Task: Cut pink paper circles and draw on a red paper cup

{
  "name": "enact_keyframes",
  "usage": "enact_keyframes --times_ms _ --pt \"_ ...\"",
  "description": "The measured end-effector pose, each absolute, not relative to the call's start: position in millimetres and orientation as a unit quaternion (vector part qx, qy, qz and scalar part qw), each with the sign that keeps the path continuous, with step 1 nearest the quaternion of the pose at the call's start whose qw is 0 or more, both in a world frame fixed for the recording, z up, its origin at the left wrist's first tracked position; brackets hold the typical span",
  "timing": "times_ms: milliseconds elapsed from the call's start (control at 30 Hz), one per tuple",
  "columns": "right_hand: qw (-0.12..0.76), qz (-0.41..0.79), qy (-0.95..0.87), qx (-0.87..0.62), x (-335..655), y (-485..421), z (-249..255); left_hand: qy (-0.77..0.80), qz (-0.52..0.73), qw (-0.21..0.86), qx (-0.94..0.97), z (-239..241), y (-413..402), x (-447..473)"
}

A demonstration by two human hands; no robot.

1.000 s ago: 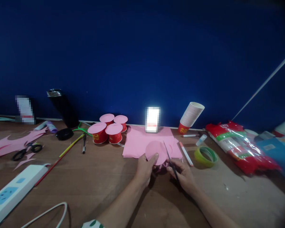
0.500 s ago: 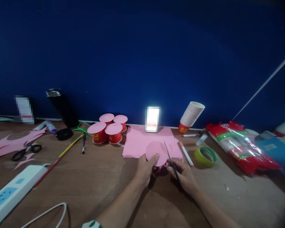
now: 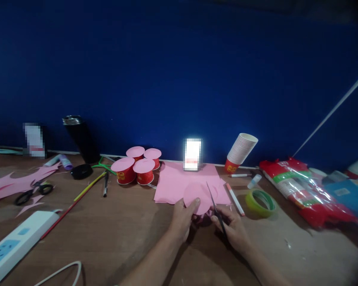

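My left hand pinches a pink paper circle by its lower left edge, thumb on top. In my right hand is a pair of dark scissors, the blades pointing up and away beside the circle's right edge. Whether the blades touch the paper I cannot tell. Below the circle, some pink paper hangs partly hidden between the hands. Just beyond lies a stack of pink paper sheets. Several red paper cups topped with pink discs stand to its left.
A lit phone stands behind the stack. At right are leaning stacked cups, a marker, a tape roll and a red plastic pack. Leftward lie other scissors, a power strip and a black bottle.
The whole view has shifted slightly, so things sit a little lower in the picture. Both hands keep nearly the same hold on the paper circle and the scissors.
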State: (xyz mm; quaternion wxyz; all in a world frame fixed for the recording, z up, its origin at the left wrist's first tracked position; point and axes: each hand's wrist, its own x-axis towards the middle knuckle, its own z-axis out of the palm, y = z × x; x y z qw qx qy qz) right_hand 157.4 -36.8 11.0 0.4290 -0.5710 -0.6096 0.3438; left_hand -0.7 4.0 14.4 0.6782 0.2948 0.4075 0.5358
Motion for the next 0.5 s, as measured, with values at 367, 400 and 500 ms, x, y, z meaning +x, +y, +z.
enact_keyframes --times_ms 367,400,500 --pt "0.427 0.359 -0.600 -0.573 157.3 -37.7 10.6 0.402 0.543 0.675 0.296 12.7 3.9 -0.1" --pt "0.428 0.359 -0.599 -0.574 157.6 -37.7 9.7 0.403 0.543 0.674 0.297 11.8 3.8 0.0" --pt "0.427 0.365 -0.595 -0.575 158.0 -38.0 8.1 0.409 0.543 0.672 0.295 9.5 4.0 0.1"
